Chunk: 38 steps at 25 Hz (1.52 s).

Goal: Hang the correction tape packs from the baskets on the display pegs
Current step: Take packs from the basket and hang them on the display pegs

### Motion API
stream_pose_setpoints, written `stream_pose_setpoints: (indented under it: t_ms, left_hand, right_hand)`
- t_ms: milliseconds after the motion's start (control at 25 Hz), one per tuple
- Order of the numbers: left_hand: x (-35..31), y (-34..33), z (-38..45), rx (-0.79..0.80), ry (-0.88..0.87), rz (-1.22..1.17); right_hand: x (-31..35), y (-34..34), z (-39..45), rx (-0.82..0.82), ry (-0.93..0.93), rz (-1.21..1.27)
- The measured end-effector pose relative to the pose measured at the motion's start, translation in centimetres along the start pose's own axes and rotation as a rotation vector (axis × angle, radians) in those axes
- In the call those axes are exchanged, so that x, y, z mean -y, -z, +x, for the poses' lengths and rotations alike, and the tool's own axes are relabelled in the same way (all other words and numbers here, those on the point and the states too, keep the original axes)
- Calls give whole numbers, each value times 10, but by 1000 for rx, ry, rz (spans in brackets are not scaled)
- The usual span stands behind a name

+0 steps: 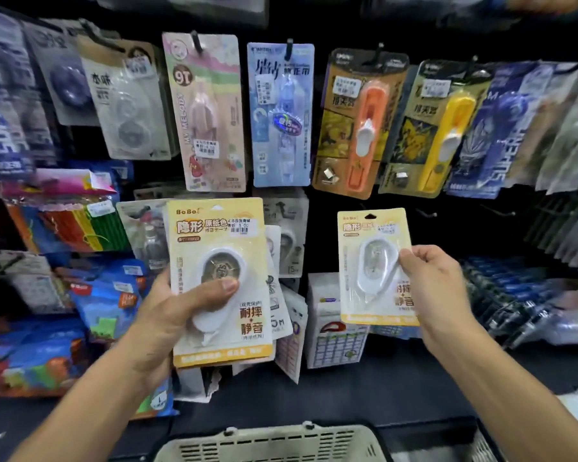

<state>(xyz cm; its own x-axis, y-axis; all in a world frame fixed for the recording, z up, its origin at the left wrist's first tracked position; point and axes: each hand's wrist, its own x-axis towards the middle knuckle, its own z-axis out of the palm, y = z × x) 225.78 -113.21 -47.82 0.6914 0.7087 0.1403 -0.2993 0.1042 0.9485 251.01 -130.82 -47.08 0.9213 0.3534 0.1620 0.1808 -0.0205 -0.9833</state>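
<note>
My left hand (177, 311) grips a stack of yellow BoBo correction tape packs (214, 228), thumb across the white dispenser, held upright at centre left. My right hand (437, 288) pinches a single yellow pack (364, 295) by its right edge, raised in front of the dark lower row of the display. That pack's hang hole (370, 216) sits just left of a bare peg (426, 213). A beige slotted basket (271, 441) is at the bottom centre below my arms.
The upper pegs carry a pink pack (207, 111), a blue pack (282, 115), an orange pack (357, 128) and a yellow pack (431, 131). More bare pegs (501, 211) jut out at right. Stationery boxes (334, 328) and bags (64, 221) crowd the lower shelf.
</note>
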Motion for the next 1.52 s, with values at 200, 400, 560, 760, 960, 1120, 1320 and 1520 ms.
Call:
stream_pose_setpoints:
  t_ms: [200, 400, 560, 760, 960, 1120, 1320, 1520]
  left_hand:
    - [6, -24, 4, 21, -27, -62]
    - [15, -44, 2, 18, -4, -72]
    - [21, -56, 5, 30, 31, -133]
    - [30, -75, 15, -2, 71, -135]
    - [34, -82, 21, 20, 121, -196]
    - [37, -79, 20, 21, 147, -189]
    - [41, -75, 22, -74, 60, -110]
    - [35, -67, 26, -73, -9, -199]
  right_hand:
    - [3, 28, 14, -43, -13, -50]
    - [-3, 16, 20, 10, 49, -202]
    - [1, 11, 17, -147, 200, -519]
    - [19, -20, -36, 449, 337, -165]
    - [20, -31, -51, 546, 128, 94]
    - [20, -23, -47, 486, -64, 401]
    - [9, -7, -36, 131, -156, 280]
    - [3, 19, -20, -9, -170, 123]
